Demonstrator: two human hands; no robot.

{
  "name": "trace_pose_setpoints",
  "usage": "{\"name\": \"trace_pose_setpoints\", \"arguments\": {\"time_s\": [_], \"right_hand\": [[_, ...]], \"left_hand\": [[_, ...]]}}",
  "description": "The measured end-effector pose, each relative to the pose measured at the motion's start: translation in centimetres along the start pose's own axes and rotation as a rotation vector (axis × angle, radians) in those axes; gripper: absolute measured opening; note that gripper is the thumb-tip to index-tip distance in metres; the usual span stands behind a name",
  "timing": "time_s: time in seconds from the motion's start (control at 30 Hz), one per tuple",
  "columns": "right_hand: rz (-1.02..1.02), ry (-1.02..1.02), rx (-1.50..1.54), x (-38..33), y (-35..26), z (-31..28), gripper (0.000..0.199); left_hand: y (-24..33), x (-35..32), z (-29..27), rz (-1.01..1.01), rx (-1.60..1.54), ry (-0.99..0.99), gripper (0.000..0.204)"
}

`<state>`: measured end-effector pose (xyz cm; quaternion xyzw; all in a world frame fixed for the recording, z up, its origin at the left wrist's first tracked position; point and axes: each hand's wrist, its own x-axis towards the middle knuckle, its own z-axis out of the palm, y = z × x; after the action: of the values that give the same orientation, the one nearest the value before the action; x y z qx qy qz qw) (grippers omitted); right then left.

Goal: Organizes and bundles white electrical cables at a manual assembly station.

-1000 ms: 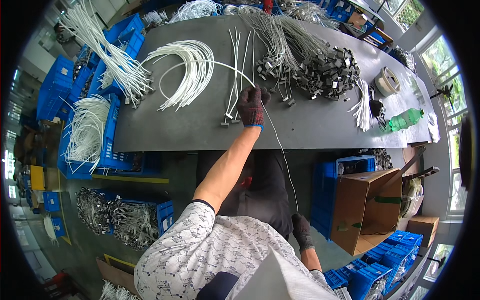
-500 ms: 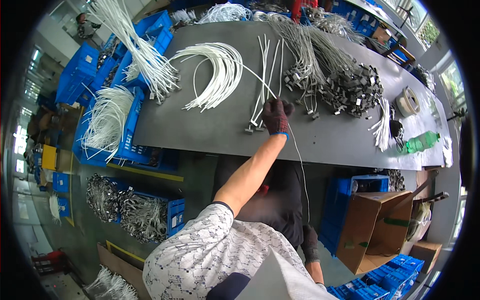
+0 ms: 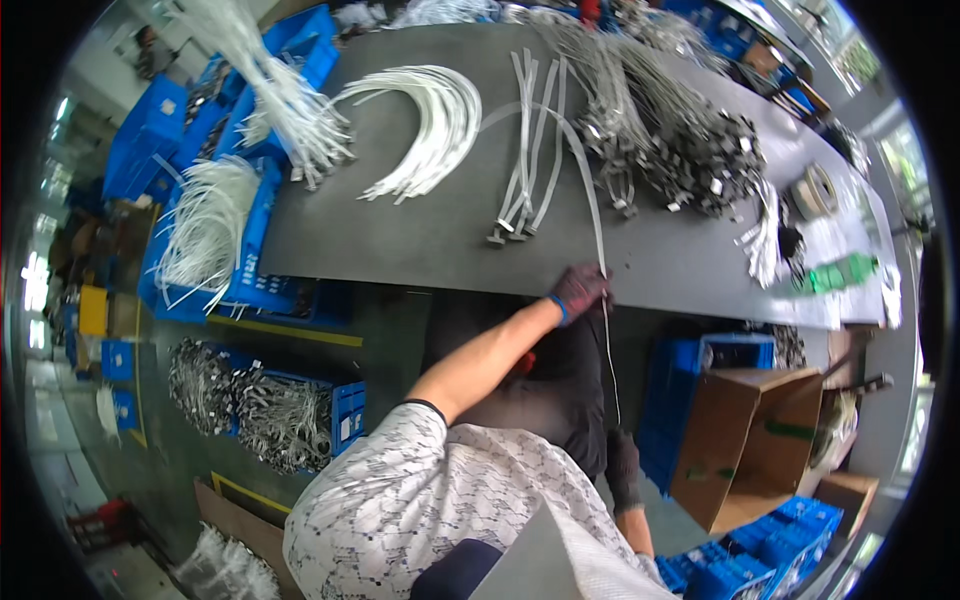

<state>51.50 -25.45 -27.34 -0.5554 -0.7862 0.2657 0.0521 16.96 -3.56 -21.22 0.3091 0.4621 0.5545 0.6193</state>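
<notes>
At the near edge of the grey table, my left hand [image 3: 582,290] in a dark knit glove is closed on the end of a white tube [image 3: 592,190]. The tube arcs back across the tabletop, its far part blurred. A thin pale wire [image 3: 611,365] runs down from my left hand to my right hand [image 3: 622,468], also gloved, low beside my leg. The right hand's fingers look closed around the wire's lower end. Left of the tube lie a few white tubes with grey connectors [image 3: 520,222], and further left a curved bundle of white tubes [image 3: 440,130].
A pile of cables with dark connectors [image 3: 710,165] covers the table's right side. Near it are a tape roll [image 3: 814,192] and a green bottle [image 3: 842,274]. Blue crates [image 3: 250,230] with white tubes flank the table's left. A cardboard box [image 3: 745,440] stands low at right.
My left hand has drawn the white tube's end from mid-table toward me, down to the near edge. The right hand stays low by my leg, and the wire between the hands spans less distance.
</notes>
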Motion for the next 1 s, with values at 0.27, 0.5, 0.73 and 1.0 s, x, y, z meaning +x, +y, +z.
{"name": "trace_pose_setpoints", "arguments": {"time_s": [0.27,0.5,0.73,1.0], "right_hand": [[0.014,0.183,0.655,11.8,-15.1,-10.7,0.024],[0.064,0.395,1.24,20.1,-18.9,-10.3,0.052],[0.146,0.337,1.389,21.0,-21.5,-10.1,0.054],[-0.062,0.398,1.04,26.1,-20.2,-7.1,0.039]], "left_hand": [[4.4,-0.3,0.3,-0.088,0.119,-0.066,0.024],[3.1,-4.2,1.5,-0.112,-0.208,-0.132,0.026],[5.5,-8.5,3.0,0.014,-0.063,-0.085,0.027],[7.0,-2.2,-5.5,-0.135,0.156,-0.032,0.028]]}}
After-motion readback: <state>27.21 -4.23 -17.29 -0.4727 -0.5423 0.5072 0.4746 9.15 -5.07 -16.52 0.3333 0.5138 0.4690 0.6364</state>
